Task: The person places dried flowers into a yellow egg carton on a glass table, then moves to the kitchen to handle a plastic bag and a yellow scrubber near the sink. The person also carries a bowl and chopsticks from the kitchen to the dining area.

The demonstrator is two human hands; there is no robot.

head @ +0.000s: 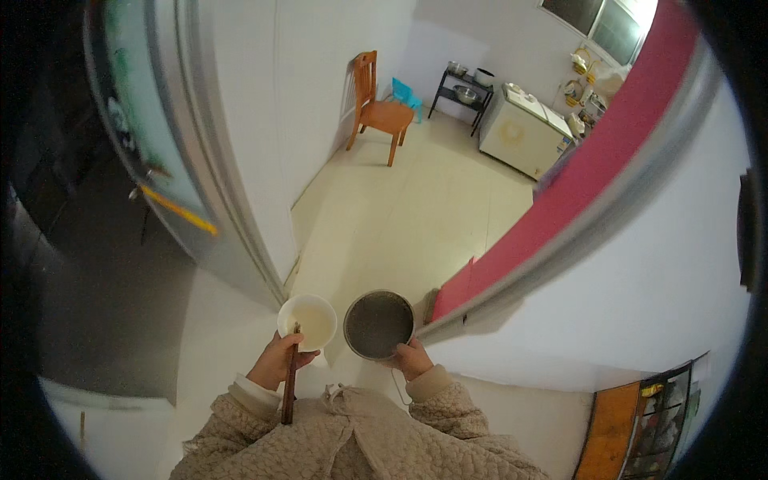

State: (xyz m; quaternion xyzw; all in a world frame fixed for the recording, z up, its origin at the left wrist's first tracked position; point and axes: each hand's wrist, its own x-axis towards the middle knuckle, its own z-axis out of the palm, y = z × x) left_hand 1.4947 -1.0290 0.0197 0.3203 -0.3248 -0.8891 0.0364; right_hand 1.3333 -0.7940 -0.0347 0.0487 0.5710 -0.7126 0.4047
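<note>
My left hand (pixel 279 361) grips a white bowl (pixel 322 305) with a pale, cloudy liquid inside. Under the thumb of the same hand runs a pair of dark brown wooden chopsticks (pixel 289 390), their near ends towards my chest and their tips at the bowl's edge. To the right, a round dark vessel (pixel 378 324) with a lighter rim is held by my right hand (pixel 411 360), thumb on the rim and fingers below. Its inside looks grey and dark; whether it holds liquid I cannot tell. The two vessels are side by side, a small gap apart.
Ahead is a doorway with a pink door edge (pixel 528 240) on the right and a glazed metal-framed door (pixel 174 144) on the left. Beyond stand a wooden chair (pixel 384 114), a blue plastic chair (pixel 405 93), a black rack (pixel 447 93) with metal bowls, and a white chest freezer (pixel 522 132).
</note>
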